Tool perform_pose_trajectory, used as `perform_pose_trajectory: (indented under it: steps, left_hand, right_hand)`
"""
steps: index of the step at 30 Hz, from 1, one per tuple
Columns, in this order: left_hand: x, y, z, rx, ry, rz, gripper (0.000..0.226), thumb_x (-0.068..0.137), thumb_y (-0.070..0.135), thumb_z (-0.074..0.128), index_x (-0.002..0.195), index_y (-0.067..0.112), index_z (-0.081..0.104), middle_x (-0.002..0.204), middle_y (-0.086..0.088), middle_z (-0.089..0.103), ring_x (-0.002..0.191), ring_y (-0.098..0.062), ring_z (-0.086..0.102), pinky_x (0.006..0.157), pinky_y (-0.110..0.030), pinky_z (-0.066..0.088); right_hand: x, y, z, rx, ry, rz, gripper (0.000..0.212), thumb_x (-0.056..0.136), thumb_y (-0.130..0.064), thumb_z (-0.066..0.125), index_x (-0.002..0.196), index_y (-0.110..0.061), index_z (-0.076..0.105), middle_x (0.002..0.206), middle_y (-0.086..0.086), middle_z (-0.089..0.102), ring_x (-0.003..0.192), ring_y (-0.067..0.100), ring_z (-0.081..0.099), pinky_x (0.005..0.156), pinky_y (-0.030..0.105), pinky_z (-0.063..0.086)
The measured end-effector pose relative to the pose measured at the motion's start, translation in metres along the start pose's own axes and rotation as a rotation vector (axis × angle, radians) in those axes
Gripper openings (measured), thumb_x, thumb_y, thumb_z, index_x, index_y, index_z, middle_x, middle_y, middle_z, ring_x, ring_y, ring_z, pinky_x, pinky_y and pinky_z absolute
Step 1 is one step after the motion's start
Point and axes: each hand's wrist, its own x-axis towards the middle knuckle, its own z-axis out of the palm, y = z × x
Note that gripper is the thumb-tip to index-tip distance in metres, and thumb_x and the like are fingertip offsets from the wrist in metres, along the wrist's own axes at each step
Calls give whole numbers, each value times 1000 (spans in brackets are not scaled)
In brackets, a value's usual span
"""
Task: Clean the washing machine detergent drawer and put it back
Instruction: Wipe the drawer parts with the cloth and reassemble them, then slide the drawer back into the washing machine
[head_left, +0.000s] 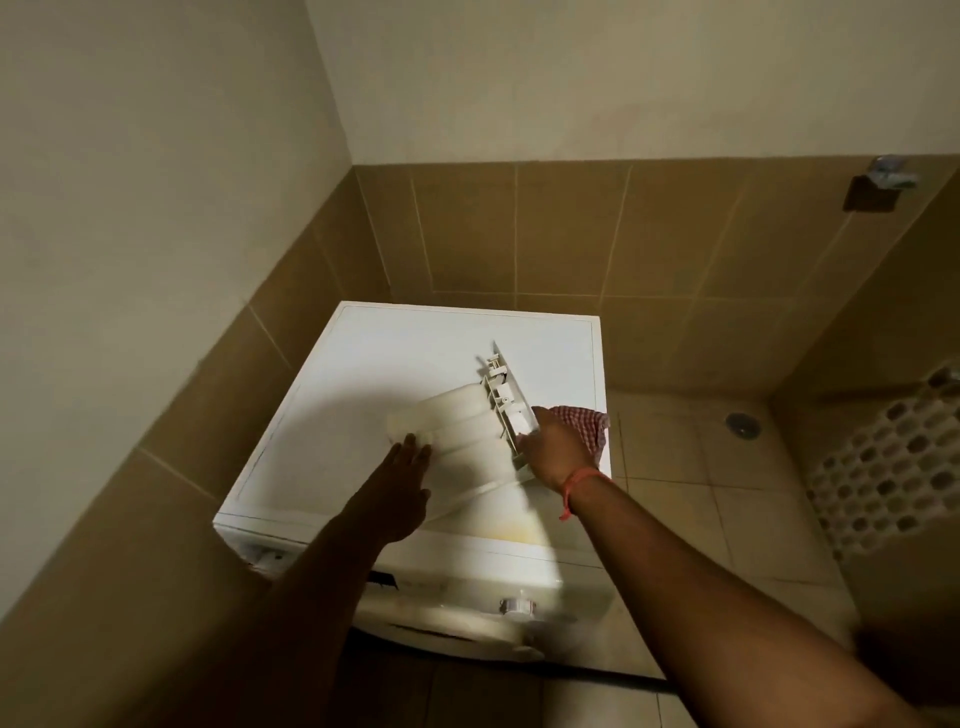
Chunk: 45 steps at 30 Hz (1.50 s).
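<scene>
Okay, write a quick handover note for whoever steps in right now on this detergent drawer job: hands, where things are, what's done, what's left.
Left hand: fingers straight, resting on the rear end of the detergent drawer.
Right hand: grips the drawer's front panel end; the checked cloth lies under or behind it, whether held I cannot tell.
The drawer is out of the machine, lying upside down on the washing machine top.
Done: drawer removed. How clean it is cannot be judged.
Left: finish wiping, then slide it back into its slot at the machine's front left.
</scene>
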Motion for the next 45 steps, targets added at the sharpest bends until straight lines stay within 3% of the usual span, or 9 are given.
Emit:
perform_pose_trajectory:
  steps: [4,7,15,22,28,33,37,41,45]
  left_hand:
    - [-16,-7,-9,-212,-4,-17,62,103,26,42,156,13,12,164,-6,1,151,-20,5,120,-30,8]
    - [-29,-21,-15,-427,119,-12,53,103,25,45,152,14,30,161,-3,23,147,-17,23,118,-26,15]
    - [-59,-69,-99,-1228,435,-85,22,100,37,47,98,25,65,104,5,67,111,-24,62,102,-43,47]
    - [-73,-132,-131,-1726,65,-220,83,84,82,25,126,17,55,120,-9,62,116,-27,58,107,-49,39]
    - [-104,-143,-130,-1743,85,-332,43,94,51,55,121,18,54,108,-8,63,94,-25,63,72,-45,57]
    - [-129,-142,-110,-1862,230,-331,34,98,25,57,126,7,56,116,-12,65,95,-26,67,68,-38,58]
    - [-155,-132,-91,-1858,331,-331,26,98,21,56,119,8,58,114,-8,66,98,-23,66,84,-40,56]
    - [-187,-127,-58,-1738,360,-390,36,93,36,59,120,13,61,124,-4,65,119,-26,59,105,-46,45]
    - [-231,-122,-31,-1706,373,-385,41,95,37,57,130,15,56,129,-3,63,124,-24,55,111,-46,37]
  right_hand:
    - [-17,-16,3,-63,108,-4,16,95,-8,53,109,-4,58,96,14,68,91,29,65,63,26,35]
    - [-35,-31,9,-76,223,-11,13,94,-5,48,104,-3,57,94,10,69,88,28,66,69,31,46]
    - [-105,-115,34,-293,430,-300,22,92,-7,44,106,-20,54,95,8,65,90,34,59,65,31,32]
    - [-133,-166,70,-719,503,-705,59,74,19,56,126,-8,59,121,16,67,122,34,59,107,47,40]
    - [-163,-171,87,-846,494,-833,60,75,19,57,125,-15,61,131,7,64,135,25,49,116,50,29]
    - [-191,-158,97,-409,437,-740,44,90,-3,64,126,-27,61,148,-6,49,147,17,28,121,42,21]
    - [-230,-148,105,203,323,-538,77,81,-4,74,146,-28,40,163,-10,13,144,-4,13,115,15,22]
    - [-257,-140,115,749,324,-217,74,94,-22,64,154,-34,22,163,-7,15,149,11,15,114,29,23]
    - [-264,-129,122,837,278,56,71,98,-42,55,156,-24,19,159,2,28,146,24,29,111,33,27]
